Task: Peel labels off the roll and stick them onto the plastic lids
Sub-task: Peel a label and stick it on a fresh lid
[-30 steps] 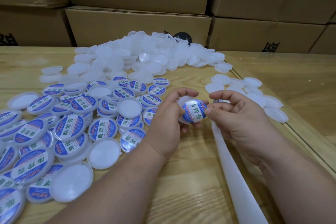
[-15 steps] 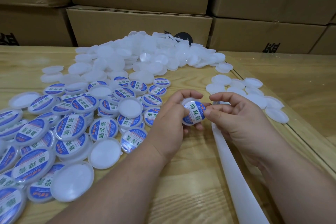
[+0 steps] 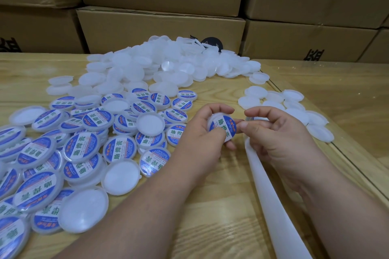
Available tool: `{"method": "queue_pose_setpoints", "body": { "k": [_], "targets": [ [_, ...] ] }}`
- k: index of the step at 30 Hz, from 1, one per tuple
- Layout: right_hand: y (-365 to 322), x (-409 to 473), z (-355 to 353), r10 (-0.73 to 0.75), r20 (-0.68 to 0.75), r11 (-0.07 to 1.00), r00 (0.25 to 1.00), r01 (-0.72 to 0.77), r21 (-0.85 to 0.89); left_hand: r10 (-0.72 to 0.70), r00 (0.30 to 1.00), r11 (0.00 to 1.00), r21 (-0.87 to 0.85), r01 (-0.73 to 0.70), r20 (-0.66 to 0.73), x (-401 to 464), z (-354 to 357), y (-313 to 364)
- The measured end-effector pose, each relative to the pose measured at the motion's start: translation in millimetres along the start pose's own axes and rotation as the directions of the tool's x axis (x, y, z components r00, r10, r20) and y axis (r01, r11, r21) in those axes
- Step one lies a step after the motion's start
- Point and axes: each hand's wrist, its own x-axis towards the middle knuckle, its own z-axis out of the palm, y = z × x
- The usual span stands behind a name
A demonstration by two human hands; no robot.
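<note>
ITEM: held lid (image 3: 222,127), white plastic, w/ blue-green label (image 3: 223,125) on its face. Loc: above the wooden table (image 3: 210,206), at the upper end of the backing strip (image 3: 271,200), just left of it. Face tilted toward camera and a bit to the right.

L hand (image 3: 203,134): closed round the lid, thumb on the lower face, fingers curled over the top rim. Gripping it.

R hand (image 3: 273,132): fingers half curled, thumb tip touching the label's right edge, index arched above it. Holds nothing that can be seen; whether it pinches the strip end underneath, can't tell.

Backing strip: white liner, long axis running from the strip's upper end under the R hand down toward the near-right table edge. No label visible on the part in view.

Key relation: next blank lids lie both sides of the strip. Small group of blank lids (image 3: 282,109) is right of the strip's top, near the R hand. Big blank pile (image 3: 160,69) is beyond and left of the strip, far side. Labelled lids (image 3: 88,149) spread left of the strip, on the L-hand side.

Judgement: label looks seated, prob. final press-down. Drop-off goes left w/ L hand; R hand is nearer the strip for the next peel.

Bkgd: cardboard boxes (image 3: 160,25) stacked behind the table.
</note>
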Motion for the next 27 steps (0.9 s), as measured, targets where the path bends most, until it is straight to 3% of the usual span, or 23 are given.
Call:
{"method": "queue_pose_setpoints", "body": {
  "k": [15,27],
  "targets": [
    [-0.3,-0.2,-3.1,-0.012,0.033,0.999,0.999,0.011,0.032,0.067,0.992,0.992,0.112,-0.055,-0.107,1.0,-0.3,-5.1],
    [-4.7,-3.3,0.5,-0.025,-0.011,1.000,1.000,0.025,0.017,0.060,0.989,0.998,0.013,-0.059,-0.134,3.2,1.7,-6.9]
  ]
}}
